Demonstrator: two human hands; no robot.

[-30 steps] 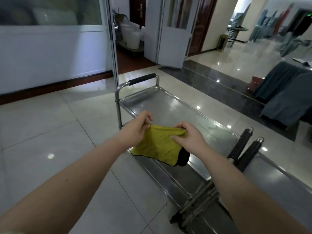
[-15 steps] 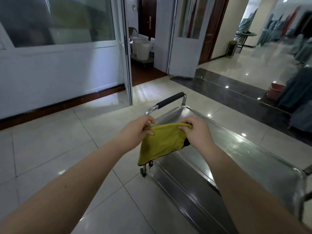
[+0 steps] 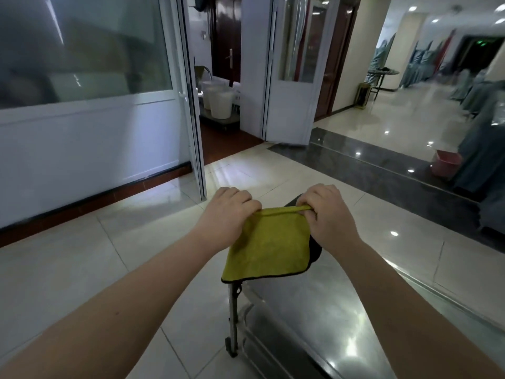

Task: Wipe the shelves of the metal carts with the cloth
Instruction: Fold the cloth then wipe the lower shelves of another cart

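View from a head-worn camera, looking down along two bare forearms; both hands are raised in front of the person, above the handle end of a metal cart. The left hand (image 3: 229, 212) and the right hand (image 3: 328, 212) each pinch an upper corner of a yellow cloth (image 3: 267, 247), fingers curled over its top edge, which is drawn taut between them; the rest hangs down flat, with a dark underside showing at its right edge. Held like this, the cloth seems to be getting spread and squared so that a broad, flat face can meet the metal.

The cloth is in the air and touches nothing but the hands; its lower hem hangs just above the cart's top shelf (image 3: 314, 318), a shiny steel tray running towards the lower right; the cart's dark handle (image 3: 293, 201) is mostly hidden behind the cloth and the right hand; a thin leg (image 3: 232, 310) with a small caster stands on the pale tiled floor (image 3: 82, 269).

Wiping on this shelf appears not to have begun; the likely next move is lowering the cloth onto the steel.

Farther off, white buckets (image 3: 218, 101) stand in an open doorway; a pink bucket (image 3: 448, 164) sits well apart at the right.
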